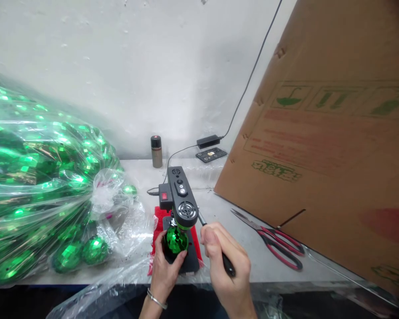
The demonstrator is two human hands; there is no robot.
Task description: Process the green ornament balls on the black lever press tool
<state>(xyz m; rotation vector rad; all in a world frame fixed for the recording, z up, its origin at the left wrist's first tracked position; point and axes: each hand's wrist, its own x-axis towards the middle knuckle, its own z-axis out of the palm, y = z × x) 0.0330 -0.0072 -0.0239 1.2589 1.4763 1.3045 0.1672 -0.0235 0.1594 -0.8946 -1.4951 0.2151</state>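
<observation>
Your one camera sits on your head. It looks forward and down, close over the table (239,248), toward the wall (119,66).

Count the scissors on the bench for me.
1. The red-handled scissors lie on the table right of the right hand, beside the cardboard box. More could be hidden behind the box or bag.

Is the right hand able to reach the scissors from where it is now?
Probably yes. The scissors lie in the open on the table, just right of the right hand, with nothing between them. But that hand has its grip on the lever, so it must let go first.
</observation>
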